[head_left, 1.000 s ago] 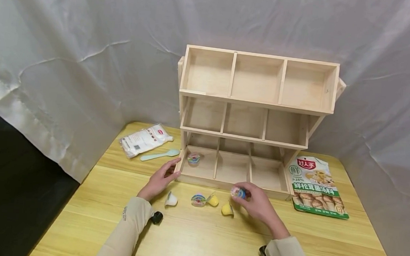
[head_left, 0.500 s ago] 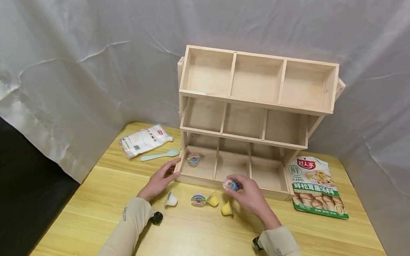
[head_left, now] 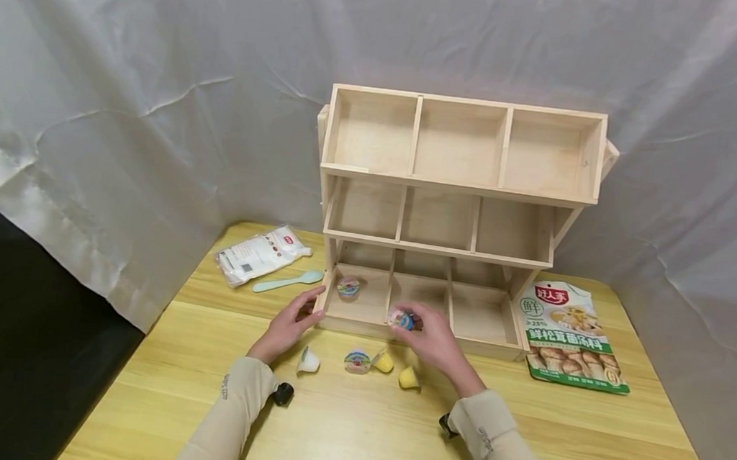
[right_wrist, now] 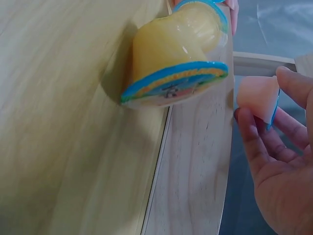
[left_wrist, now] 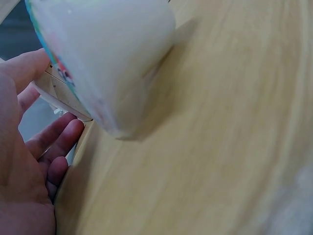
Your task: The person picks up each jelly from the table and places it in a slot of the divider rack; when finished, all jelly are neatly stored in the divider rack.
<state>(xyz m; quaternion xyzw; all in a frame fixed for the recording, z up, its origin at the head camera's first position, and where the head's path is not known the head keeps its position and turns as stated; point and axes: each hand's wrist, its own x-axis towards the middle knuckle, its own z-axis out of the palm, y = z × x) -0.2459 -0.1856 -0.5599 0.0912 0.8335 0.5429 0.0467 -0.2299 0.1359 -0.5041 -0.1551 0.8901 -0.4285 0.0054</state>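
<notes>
My right hand (head_left: 433,337) pinches a pink jelly cup (right_wrist: 257,95) with a blue-edged lid, over the front edge of the rack's bottom tier near the left divider. Fingers fairly straight, my left hand (head_left: 285,330) touches the rack's left front corner. Another jelly cup (head_left: 348,287) sits in the bottom left compartment. On the table in front lie a white jelly cup (head_left: 309,360) on its side, a clear pinkish jelly cup (head_left: 357,362) with its lid showing, and two yellow jelly cups, one (head_left: 383,362) beside it and one (head_left: 408,377) farther right.
The three-tier wooden rack (head_left: 446,183) stands at the back, split into compartments. To its left lie a white packet (head_left: 262,254) and a pale green spoon (head_left: 289,281). A green-and-white food pouch (head_left: 574,340) lies at its right. Grey curtain (head_left: 155,134) surrounds the table.
My right hand has moved left and slightly farther back along the rack's front, carrying the pink jelly cup. My left hand stays at the rack's corner.
</notes>
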